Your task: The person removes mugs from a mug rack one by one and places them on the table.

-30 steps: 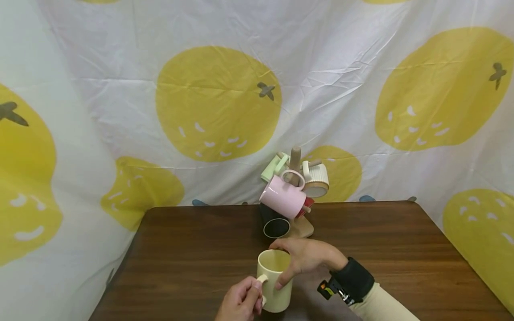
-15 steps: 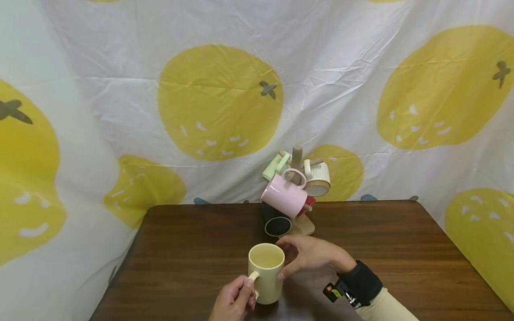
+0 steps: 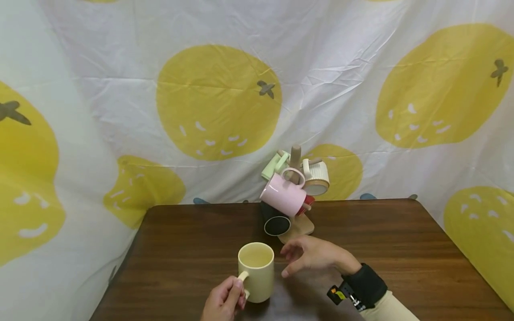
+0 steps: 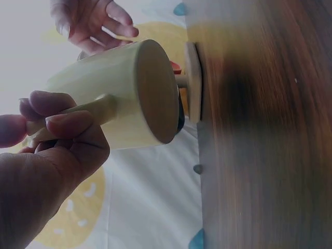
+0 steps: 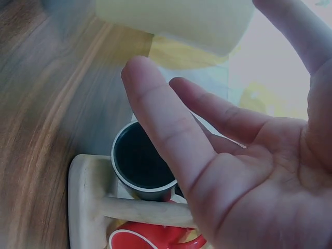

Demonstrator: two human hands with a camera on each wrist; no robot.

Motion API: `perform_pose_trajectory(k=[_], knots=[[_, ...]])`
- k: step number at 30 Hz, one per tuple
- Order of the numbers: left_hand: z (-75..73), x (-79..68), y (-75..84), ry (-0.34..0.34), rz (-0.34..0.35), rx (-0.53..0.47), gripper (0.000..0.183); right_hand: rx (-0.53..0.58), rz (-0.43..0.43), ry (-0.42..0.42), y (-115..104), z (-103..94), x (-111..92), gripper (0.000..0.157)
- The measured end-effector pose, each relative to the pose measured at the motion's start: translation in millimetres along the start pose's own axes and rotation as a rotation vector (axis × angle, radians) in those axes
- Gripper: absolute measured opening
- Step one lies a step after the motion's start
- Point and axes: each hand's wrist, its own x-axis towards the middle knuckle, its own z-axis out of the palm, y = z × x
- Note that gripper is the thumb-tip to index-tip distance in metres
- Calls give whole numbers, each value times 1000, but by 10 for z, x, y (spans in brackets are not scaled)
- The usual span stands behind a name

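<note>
A pale yellow mug (image 3: 257,272) is held upright above the table by its handle, which my left hand (image 3: 225,298) pinches between thumb and fingers. In the left wrist view the mug's base (image 4: 157,93) shows, apart from the wood surface. To the mug's right, my right hand (image 3: 311,256) is spread with relaxed fingers and touches nothing. The right wrist view shows its fingers (image 5: 171,119) apart from the mug, with the rack behind them.
Behind my right hand stands a wooden mug rack (image 3: 296,156). On it hang a pink mug (image 3: 283,195), a light green mug (image 3: 275,167), a white ribbed mug (image 3: 317,178), a black mug (image 3: 277,225) and a red mug (image 5: 142,238). Fruit-printed cloth (image 3: 120,111) hangs behind the table (image 3: 180,249).
My right hand has let go of the yellow mug and moved slightly right. The left hand has carried the mug to the left by its handle.
</note>
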Motion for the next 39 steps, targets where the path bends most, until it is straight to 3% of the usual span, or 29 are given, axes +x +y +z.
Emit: perform_pose_trajectory(k=[9, 28, 39], knots=[[-131, -51, -61, 80, 11, 35, 28, 253, 93, 26, 81, 37, -41, 35], [-428, -120, -124, 165, 166, 45, 29, 340, 89, -61, 141, 23, -111, 29], [-589, -178, -122, 194, 163, 29, 28, 382, 73, -90, 177, 53, -90, 30]])
